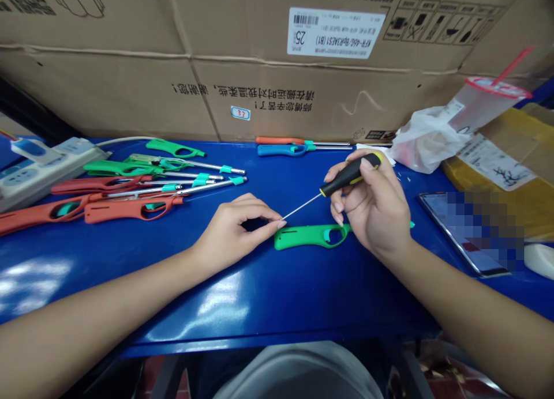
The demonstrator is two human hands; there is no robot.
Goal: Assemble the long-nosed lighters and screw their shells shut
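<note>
My right hand [374, 200] grips the black and yellow handle of a screwdriver [351, 176], whose thin shaft slants down to the left. At its tip, the thumb and forefinger of my left hand [240, 226] are pinched together. Whatever tiny thing sits between them is too small to make out. Just beneath the screwdriver tip lies a green long-necked lighter [298, 237] on the blue table [259, 307], with a turquoise trigger in its loop. My right hand hides most of the lighter's front end.
Several green and red lighters [134, 209] lie in a pile at the left beside a power strip [47, 168]. An orange lighter and a blue lighter [281, 150] rest against the cardboard box [259, 70]. At right are a phone [463, 232], a bagged drink cup [480, 108] and a yellow-wrapped parcel [515, 197].
</note>
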